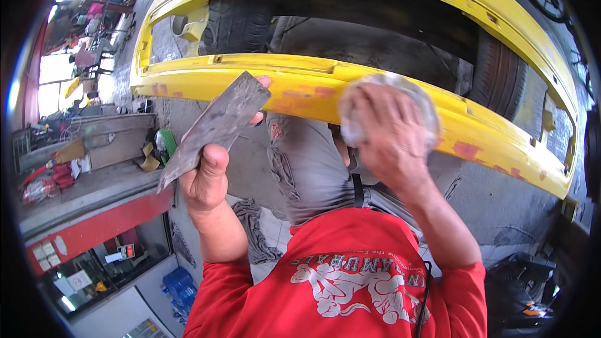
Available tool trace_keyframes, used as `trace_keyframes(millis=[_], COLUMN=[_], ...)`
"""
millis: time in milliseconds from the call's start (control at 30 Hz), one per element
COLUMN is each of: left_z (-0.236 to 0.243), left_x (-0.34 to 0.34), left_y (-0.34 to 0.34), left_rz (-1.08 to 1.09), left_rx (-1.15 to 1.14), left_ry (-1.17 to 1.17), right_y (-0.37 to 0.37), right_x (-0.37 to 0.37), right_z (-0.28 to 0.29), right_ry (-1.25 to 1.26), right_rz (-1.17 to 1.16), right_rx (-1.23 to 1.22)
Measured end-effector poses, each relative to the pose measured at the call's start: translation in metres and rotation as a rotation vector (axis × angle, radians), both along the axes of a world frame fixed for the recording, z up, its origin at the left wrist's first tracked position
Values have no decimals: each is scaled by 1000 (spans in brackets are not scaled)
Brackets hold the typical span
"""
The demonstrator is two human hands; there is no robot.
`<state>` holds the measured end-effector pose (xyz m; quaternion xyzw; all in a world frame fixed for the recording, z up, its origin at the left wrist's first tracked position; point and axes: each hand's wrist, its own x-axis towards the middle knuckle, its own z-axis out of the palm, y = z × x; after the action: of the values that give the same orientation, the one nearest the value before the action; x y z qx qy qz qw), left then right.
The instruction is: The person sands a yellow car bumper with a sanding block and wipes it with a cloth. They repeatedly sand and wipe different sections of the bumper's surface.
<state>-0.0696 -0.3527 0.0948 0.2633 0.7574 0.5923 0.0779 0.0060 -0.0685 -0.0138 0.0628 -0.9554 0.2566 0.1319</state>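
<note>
My left hand (208,178) grips a flat, dark grey, worn strip (219,126) with slanted ends, thumb on the near side and fingertips showing past its far edge. It is held up in front of the yellow bumper (300,78), tilted. Whether the strip touches the bumper I cannot tell. With fingers spread over a whitish rag (427,109), my right hand (394,128) presses on the bumper's near bar; rag and hand are smeared by motion. Dull reddish-brown patches (466,149) mark the yellow paint on both sides of the rag.
Behind the bumper's opening lie two tyres (241,25). At left runs a grey ledge (94,178) with tools and a red-handled item; above it stand cluttered shelves. A blue water jug (179,291) sits lower left, a crumpled grey cloth (253,231) on the floor, and a black bag-like heap (523,281) at lower right.
</note>
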Motion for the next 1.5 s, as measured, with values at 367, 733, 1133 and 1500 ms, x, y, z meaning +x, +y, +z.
trace_keyframes(millis=[367,733,1133,1500], left_z=[-47,-43,-63,-78], left_x=[-24,-21,-26,-37], left_y=[-51,-102,-121,-136], left_rz=[135,178,286,292], left_rx=[107,119,102,93], left_ry=[8,61,-22,31], right_y=[-7,-132,-162,-61], right_x=[1,-104,-108,-47], right_z=[-2,6,-6,22], right_ry=[-55,113,133,-20], right_rz=[-115,159,145,67], right_rx=[169,93,95,65])
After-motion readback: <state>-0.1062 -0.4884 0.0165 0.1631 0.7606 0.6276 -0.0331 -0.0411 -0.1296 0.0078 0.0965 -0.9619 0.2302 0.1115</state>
